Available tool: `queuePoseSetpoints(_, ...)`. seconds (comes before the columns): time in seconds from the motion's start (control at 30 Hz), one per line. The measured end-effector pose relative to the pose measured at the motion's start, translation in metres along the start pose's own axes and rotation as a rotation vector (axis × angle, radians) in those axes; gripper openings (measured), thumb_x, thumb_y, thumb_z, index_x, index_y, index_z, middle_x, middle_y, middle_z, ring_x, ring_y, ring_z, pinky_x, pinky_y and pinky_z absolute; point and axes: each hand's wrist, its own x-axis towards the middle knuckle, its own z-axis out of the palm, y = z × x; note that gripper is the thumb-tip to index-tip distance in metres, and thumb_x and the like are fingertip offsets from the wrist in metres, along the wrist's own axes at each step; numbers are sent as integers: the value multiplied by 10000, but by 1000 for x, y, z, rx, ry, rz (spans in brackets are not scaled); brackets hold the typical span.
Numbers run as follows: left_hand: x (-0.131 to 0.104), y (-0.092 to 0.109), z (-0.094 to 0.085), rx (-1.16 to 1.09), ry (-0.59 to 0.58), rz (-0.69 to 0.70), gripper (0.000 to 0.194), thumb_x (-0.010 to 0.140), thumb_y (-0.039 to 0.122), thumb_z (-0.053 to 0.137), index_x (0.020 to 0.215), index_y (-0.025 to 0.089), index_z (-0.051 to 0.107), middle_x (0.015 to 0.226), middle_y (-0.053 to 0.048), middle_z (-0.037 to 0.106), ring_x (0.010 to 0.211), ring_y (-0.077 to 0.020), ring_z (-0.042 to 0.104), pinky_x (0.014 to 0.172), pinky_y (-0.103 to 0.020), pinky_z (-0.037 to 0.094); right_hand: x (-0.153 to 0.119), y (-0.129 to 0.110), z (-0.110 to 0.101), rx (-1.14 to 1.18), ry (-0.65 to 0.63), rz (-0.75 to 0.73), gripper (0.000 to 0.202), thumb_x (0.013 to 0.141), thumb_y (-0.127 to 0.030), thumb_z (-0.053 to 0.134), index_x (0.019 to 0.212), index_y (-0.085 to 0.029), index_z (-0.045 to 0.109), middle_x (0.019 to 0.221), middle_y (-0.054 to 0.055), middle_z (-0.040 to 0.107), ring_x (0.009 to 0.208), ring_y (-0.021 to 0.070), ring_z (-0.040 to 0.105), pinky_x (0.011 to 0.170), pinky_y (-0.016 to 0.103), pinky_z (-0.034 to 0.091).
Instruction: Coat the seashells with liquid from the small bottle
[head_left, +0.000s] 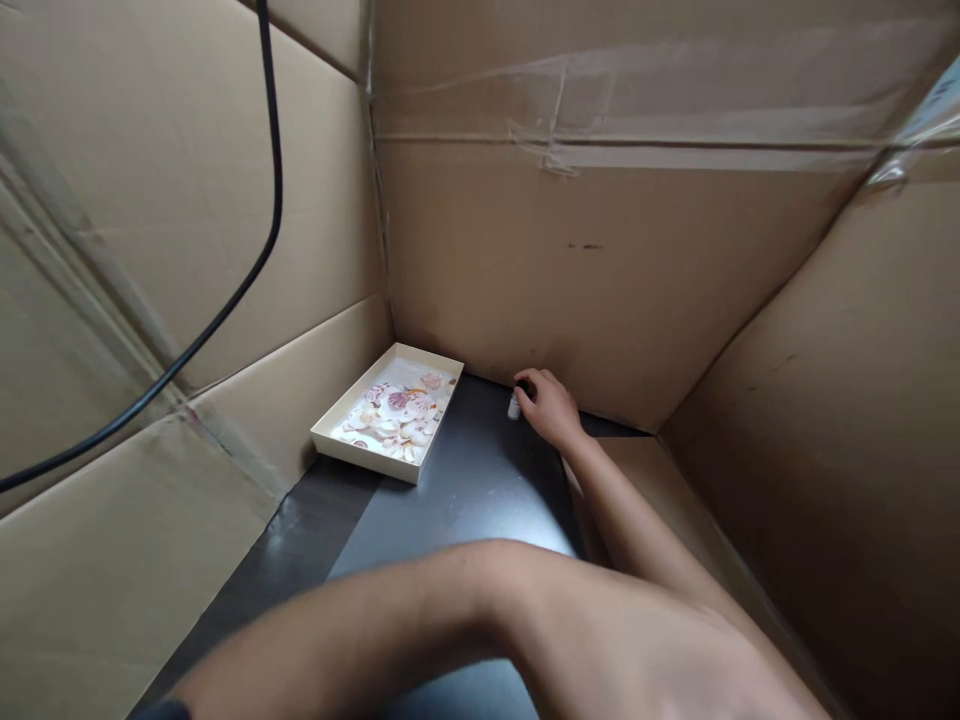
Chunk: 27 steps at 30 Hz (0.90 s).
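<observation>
My right hand (551, 405) reaches to the far side of the dark table (487, 480). Its thumb and fingers curl around the dark top of a small bottle (514, 408) with a pale lower part. The bottle stands upright on the table, partly hidden by the fingers. Close to the camera, my left hand (630, 630) crosses the lower view, bent at the wrist and blurred; its fingers are out of sight. Left of the bottle lies a shallow cream tray (367, 463), its inside showing pale and purplish seashells (397, 415).
Tall cardboard walls (637, 260) enclose the table at the back and both sides. A black cable (276, 190) hangs at the left. Beneath my right forearm is a brown cardboard piece (637, 465), partly covered by the arm.
</observation>
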Motion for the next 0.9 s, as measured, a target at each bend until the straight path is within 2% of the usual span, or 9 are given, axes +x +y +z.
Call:
queuePoseSetpoints(0.07,-3,-2,-10,4,6,6,476,743,596,557,521,201,410,543,28,407,540,-96,411,473,-204,351,0,0,1,15,12,10,211,844,-275,531,1030,-230,621,978,47,605,753,162,574,677,277,415)
queuePoseSetpoints(0.13,-9,-20,-16,41,176,-77,441,801,517,515,546,186,374,540,38,345,524,-88,332,479,-219,300,0,1,2,43,35,14,220,845,-278,528,1040,-227,616,984,46,601,720,149,564,676,272,416)
queuePoseSetpoints(0.27,-17,-84,-24,118,500,-204,326,841,273,406,563,177,265,556,43,249,539,-85,256,511,-245,215,-1,2,3,88,16,4,217,845,-270,523,1036,-230,621,984,41,600,710,143,560,698,272,426)
queuePoseSetpoints(0.37,-22,-125,-29,281,687,-262,269,817,190,371,562,171,287,547,39,304,566,-96,303,558,-257,217,-1,4,4,126,29,12,223,851,-275,517,1046,-231,617,995,37,597,694,134,555,699,267,433)
queuePoseSetpoints(0.43,-26,-140,-32,401,749,-287,254,810,179,379,567,172,302,555,35,347,569,-103,330,576,-264,215,-1,6,5,140,10,15,220,848,-274,519,1038,-233,621,995,35,598,687,131,554,687,263,435)
queuePoseSetpoints(0.53,-30,-149,-34,494,783,-305,252,812,178,381,571,178,305,571,27,367,571,-113,337,580,-272,208,-1,7,6,160,-1,17,224,848,-279,518,1042,-233,621,987,35,598,671,128,551,686,263,441)
queuePoseSetpoints(0.7,-30,-153,-34,500,769,-295,260,824,192,373,573,177,307,569,26,366,567,-115,335,579,-272,203,-3,5,6,169,8,-3,215,843,-271,523,1028,-232,625,968,29,593,669,125,550,687,257,439)
queuePoseSetpoints(0.9,-32,-158,-36,405,830,-234,220,835,228,325,621,182,326,586,24,374,590,-120,351,592,-271,221,-1,-2,-3,228,151,-4,228,860,-297,494,1027,-199,614,962,47,582,608,113,520,669,259,445)
